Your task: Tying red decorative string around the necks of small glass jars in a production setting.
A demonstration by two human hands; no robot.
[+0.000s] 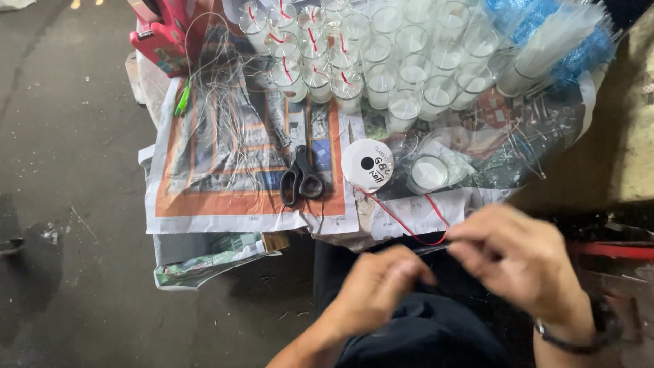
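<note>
- Two hands were at work low in the view, over my dark lap, both blurred by motion.
- My right hand (521, 262) sat near the table edge with fingers curled narrow, pinching the red string (403, 221) at its near end.
- My left hand (378, 289) was lower and to the left, fingers bunched close; I cannot tell whether they actually held the string or only came up beside it.
- That string ran from my right fingers up and left to the white spool (368, 165), which lay flat on the newspaper (225, 197) near the table's front edge.
- Judging by this, the step in hand was drawing out a length of string from the spool; the next move seemed to call for a steady pull and a cut.
- For that cut, the black scissors (301, 178) lay shut just left of the spool, untouched.
- One small glass candle (428, 174) stood alone just right of the spool, apart from the others.
- Farther back, many glass candles (402, 61) stood packed together; those on the far left (300, 48) already carried red string.
- Loose thin wires (228, 116) lay scattered over the newspaper to the left.
- Both wrists were bent inward, a dark band (579, 337) on the right one.
</note>
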